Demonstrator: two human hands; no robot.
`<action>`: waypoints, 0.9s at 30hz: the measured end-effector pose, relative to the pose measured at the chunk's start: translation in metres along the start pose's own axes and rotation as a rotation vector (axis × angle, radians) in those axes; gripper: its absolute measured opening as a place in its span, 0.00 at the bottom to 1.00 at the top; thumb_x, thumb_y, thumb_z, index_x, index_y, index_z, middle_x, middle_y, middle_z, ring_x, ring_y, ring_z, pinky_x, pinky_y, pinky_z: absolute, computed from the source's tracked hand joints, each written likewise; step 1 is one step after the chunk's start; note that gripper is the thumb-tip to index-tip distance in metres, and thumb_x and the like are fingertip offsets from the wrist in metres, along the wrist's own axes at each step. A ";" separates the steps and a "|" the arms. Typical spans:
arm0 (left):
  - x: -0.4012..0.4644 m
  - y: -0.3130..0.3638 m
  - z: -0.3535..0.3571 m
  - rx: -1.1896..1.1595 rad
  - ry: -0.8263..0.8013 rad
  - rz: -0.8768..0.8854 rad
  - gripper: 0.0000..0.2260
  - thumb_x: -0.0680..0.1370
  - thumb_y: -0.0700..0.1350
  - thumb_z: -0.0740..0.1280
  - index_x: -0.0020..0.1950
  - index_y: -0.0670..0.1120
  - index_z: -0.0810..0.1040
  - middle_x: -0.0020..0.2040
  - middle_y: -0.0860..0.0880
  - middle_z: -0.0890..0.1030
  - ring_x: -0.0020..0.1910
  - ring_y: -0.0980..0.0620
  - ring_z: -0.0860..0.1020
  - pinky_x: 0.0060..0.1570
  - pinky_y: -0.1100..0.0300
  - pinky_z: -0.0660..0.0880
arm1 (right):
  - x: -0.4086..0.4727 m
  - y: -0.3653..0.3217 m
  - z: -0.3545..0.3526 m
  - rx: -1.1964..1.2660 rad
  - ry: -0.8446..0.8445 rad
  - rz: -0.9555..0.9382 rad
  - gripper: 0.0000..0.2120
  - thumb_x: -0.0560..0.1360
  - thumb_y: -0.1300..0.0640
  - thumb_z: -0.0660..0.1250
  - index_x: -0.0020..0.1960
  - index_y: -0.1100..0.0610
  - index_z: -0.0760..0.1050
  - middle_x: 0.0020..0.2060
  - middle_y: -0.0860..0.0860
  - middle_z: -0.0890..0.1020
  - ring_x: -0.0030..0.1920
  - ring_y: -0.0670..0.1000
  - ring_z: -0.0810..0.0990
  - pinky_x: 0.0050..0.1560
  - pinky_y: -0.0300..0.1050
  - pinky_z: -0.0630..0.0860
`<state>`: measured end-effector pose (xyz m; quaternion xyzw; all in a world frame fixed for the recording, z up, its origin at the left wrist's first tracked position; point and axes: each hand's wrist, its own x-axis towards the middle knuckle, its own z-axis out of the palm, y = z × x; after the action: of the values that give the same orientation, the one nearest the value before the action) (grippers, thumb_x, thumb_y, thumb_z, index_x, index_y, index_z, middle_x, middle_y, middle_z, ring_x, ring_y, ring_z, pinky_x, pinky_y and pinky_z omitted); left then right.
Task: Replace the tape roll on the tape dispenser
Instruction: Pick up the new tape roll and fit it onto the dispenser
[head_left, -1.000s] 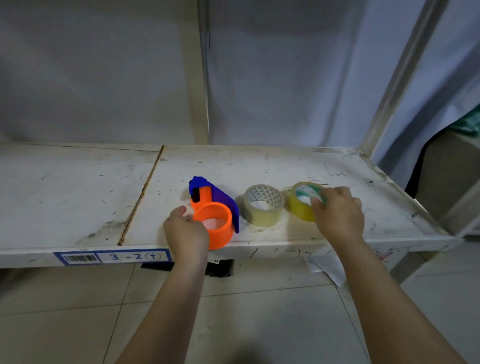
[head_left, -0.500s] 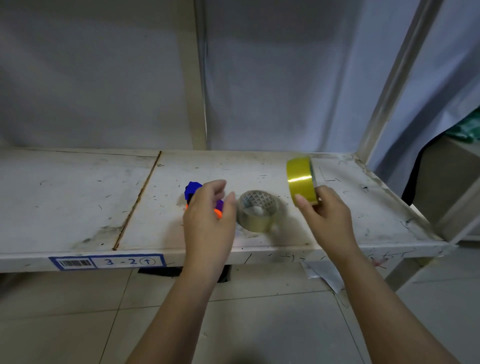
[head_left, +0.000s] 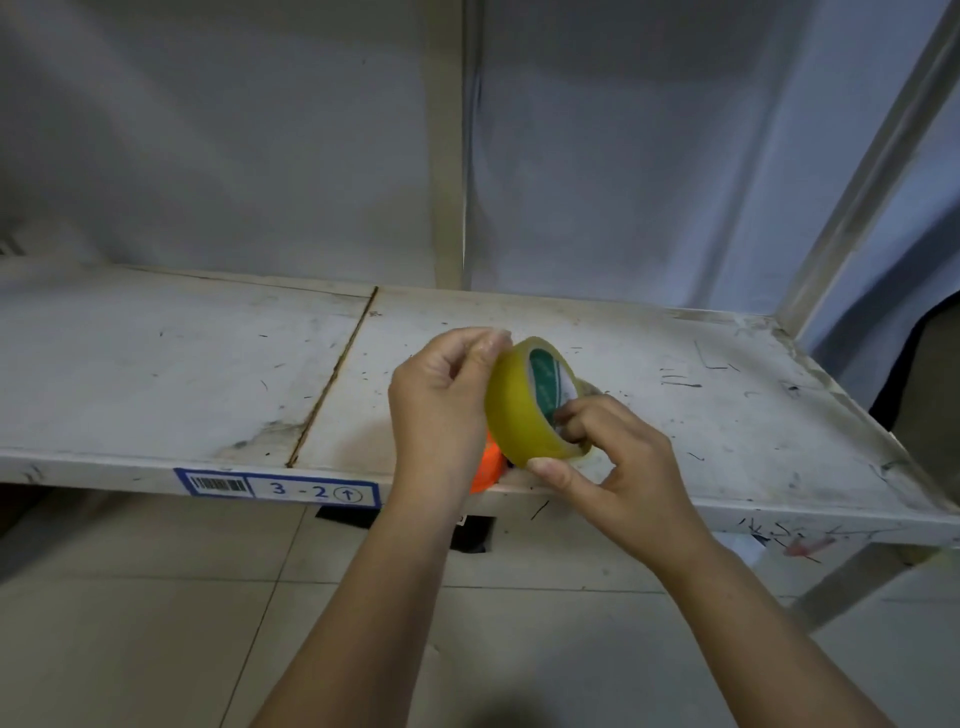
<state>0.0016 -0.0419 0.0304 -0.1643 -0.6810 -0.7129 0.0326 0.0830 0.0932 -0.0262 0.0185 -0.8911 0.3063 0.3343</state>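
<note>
Now both hands (head_left: 524, 436) on yellow tape roll (head_left: 519, 410).

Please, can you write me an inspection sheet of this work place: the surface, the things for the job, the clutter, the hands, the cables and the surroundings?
Surface: white metal shelf, scratched and stained, with a seam and a label reading 3-2 on its front edge.
Job's things: yellow tape roll held in the air above the shelf; orange dispenser on the shelf, mostly hidden behind the hands.
Clutter: part of another roll peeks out behind the yellow one.
Hands: left hand pinches at the roll's upper rim; right hand grips the roll, fingers in its core.
Cables: nothing seen.
Surroundings: grey cloth backdrop, shelf posts, tiled floor, dark object under the shelf.
</note>
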 end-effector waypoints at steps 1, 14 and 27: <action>0.004 -0.001 -0.002 -0.063 0.024 -0.051 0.06 0.76 0.47 0.66 0.43 0.52 0.83 0.38 0.55 0.85 0.42 0.59 0.82 0.44 0.64 0.77 | 0.000 0.000 0.001 0.028 -0.005 0.001 0.21 0.72 0.39 0.66 0.41 0.58 0.75 0.42 0.51 0.79 0.45 0.48 0.78 0.42 0.44 0.76; 0.017 -0.007 -0.014 -0.253 -0.084 -0.346 0.09 0.77 0.47 0.65 0.49 0.42 0.80 0.40 0.46 0.86 0.41 0.50 0.84 0.37 0.58 0.79 | -0.004 0.005 0.001 0.122 0.002 0.068 0.18 0.75 0.43 0.61 0.41 0.58 0.75 0.38 0.49 0.78 0.40 0.46 0.76 0.38 0.33 0.69; 0.021 -0.049 -0.030 0.565 -0.068 -0.578 0.27 0.78 0.57 0.58 0.70 0.41 0.64 0.68 0.40 0.71 0.64 0.41 0.71 0.54 0.52 0.69 | 0.018 -0.010 0.024 0.051 0.128 0.394 0.11 0.78 0.50 0.62 0.45 0.58 0.73 0.42 0.51 0.74 0.42 0.49 0.73 0.38 0.33 0.67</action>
<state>-0.0375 -0.0641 -0.0111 0.0259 -0.8690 -0.4716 -0.1475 0.0573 0.0750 -0.0241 -0.1674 -0.8464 0.3887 0.3234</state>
